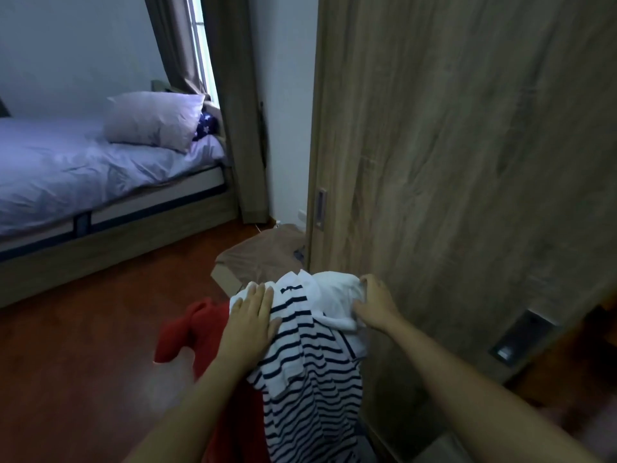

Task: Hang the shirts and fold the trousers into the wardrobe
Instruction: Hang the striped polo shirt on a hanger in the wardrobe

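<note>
shirts: striped shirt point(310, 372) under flat left hand point(251, 320), white garment point(337, 299) pinched by right hand point(375, 304); nothing hung, wardrobe door point(467, 162) shut.

2 hands point(252, 315) point(375, 304), 3 garments: striped point(310, 379), white point(337, 295), red point(190, 332); 1 pillow point(152, 120).

Your flat left hand point(251, 317) covers part of the white shirt with navy stripes point(310, 372), whose lower end runs off the bottom edge. Beneath it, the red garment point(187, 332) is mostly hidden and blurred. Your right hand point(375, 304) has its fingertips buried in bunched white cloth point(337, 295). What lies under the brown cardboard flaps point(263, 255) you cannot see.
</note>
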The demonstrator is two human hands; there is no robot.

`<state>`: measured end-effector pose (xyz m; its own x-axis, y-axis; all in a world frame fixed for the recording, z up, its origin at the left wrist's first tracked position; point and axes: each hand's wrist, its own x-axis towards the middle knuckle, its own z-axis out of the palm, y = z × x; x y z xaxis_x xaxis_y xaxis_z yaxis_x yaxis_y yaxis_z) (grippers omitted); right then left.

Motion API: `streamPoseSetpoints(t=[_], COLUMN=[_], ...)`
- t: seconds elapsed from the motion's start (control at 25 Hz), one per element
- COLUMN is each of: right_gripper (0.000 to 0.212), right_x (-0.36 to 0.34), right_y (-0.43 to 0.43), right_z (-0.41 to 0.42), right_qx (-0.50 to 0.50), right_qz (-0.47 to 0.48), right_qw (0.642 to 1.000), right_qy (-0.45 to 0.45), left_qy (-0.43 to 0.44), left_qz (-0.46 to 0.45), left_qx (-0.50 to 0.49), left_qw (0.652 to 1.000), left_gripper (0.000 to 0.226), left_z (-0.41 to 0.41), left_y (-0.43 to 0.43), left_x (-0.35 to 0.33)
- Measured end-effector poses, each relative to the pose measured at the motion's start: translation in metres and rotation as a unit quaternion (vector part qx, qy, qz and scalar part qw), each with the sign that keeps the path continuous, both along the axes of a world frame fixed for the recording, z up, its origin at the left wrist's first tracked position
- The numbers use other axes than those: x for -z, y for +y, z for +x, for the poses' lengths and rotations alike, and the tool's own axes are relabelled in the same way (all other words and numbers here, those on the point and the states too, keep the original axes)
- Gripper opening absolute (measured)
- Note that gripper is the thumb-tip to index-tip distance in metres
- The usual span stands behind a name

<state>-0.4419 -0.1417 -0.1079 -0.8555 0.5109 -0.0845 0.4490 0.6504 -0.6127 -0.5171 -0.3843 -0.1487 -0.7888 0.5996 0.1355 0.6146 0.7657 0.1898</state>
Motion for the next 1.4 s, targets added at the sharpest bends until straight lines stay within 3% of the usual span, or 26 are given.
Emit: streamPoseSetpoints(t=[0.12, 0.2, 0.32, 0.4, 0.56, 0.68, 0.76, 0.84, 0.96, 1.12, 1.24, 1.32, 1.4], right_gripper=[0.068, 0.070, 0.051, 0.028, 0.018, 0.013, 0.010, 0.010, 0.020, 0.034, 0.038, 0.038, 0.035], right_x=[0.018, 0.026, 0.021, 0.006, -0.043, -0.101, -0.144, -0.187, -0.238, -0.279, -0.299, -0.303, -0.304], right_y=[-0.001, -0.004, -0.003, 0.001, 0.008, -0.018, -0.030, -0.032, -0.027, -0.009, 0.017, 0.023, 0.019], right_z=[-0.014, -0.020, -0.017, -0.008, 0.010, 0.026, 0.050, 0.085, 0.146, 0.232, 0.296, 0.327, 0.360], right_qx=[0.070, 0.099, 0.108, 0.077, -0.035, -0.102, -0.117, -0.115, -0.102, -0.020, 0.044, 0.019, -0.028], right_qz=[-0.068, -0.102, -0.065, -0.027, 0.099, 0.118, 0.123, 0.140, 0.178, 0.185, 0.189, 0.221, 0.254], right_qw=[0.995, 0.990, 0.992, 0.995, 0.982, 0.961, 0.937, 0.911, 0.886, 0.880, 0.886, 0.883, 0.881], right_qy=[-0.009, -0.008, 0.010, 0.057, 0.160, 0.230, 0.305, 0.371, 0.417, 0.437, 0.421, 0.414, 0.398], left_qy=[0.025, 0.044, 0.048, 0.039, -0.015, -0.024, -0.052, -0.021, 0.015, -0.005, -0.079, -0.153, -0.246], left_qz=[0.020, 0.027, 0.021, 0.031, 0.164, 0.246, 0.225, 0.188, 0.261, 0.196, 0.170, 0.238, 0.319], left_qx=[0.003, 0.004, 0.009, 0.004, -0.065, 0.032, 0.126, 0.190, 0.221, 0.246, 0.253, 0.269, 0.326], left_qw=[0.999, 0.999, 0.999, 0.999, 0.984, 0.969, 0.965, 0.963, 0.939, 0.949, 0.949, 0.921, 0.856], left_gripper=[0.061, 0.061, 0.064, 0.072, 0.068, 0.063, 0.065, 0.065, 0.047, 0.034, 0.032, 0.050, 0.061], left_z=[-0.004, -0.008, -0.011, -0.007, 0.005, 0.015, 0.025, 0.042, 0.083, 0.136, 0.185, 0.232, 0.293], left_y=[0.001, 0.000, -0.002, -0.001, 0.027, 0.057, 0.068, 0.076, 0.088, 0.100, 0.103, 0.121, 0.149], left_x=[0.014, 0.020, 0.024, 0.018, -0.033, -0.090, -0.134, -0.178, -0.220, -0.201, -0.169, -0.168, -0.189])
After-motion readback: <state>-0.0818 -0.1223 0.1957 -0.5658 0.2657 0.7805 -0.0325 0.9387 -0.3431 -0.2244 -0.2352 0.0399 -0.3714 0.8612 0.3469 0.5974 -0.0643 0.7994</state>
